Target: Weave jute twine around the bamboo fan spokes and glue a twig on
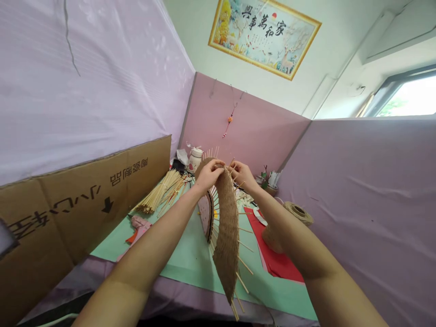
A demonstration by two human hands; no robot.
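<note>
A half-woven basket of brown twine stands tilted on its side over the table, its curved band facing me. Thin wooden sticks poke out along the band's right edge. Inside the curve, a round pink-patterned base with a dark rim shows in part. My left hand grips the top of the woven band, thumb and fingers closed over it. Close beside it, my right hand pinches at the band's upper edge among the stick ends. Whether twine or a stick lies between those fingertips is too small to tell.
A bundle of sticks lies left, by a cardboard panel. A white jar stands behind. At right are a twine roll and red sheet on the green tabletop. Fabric-covered partitions enclose the table.
</note>
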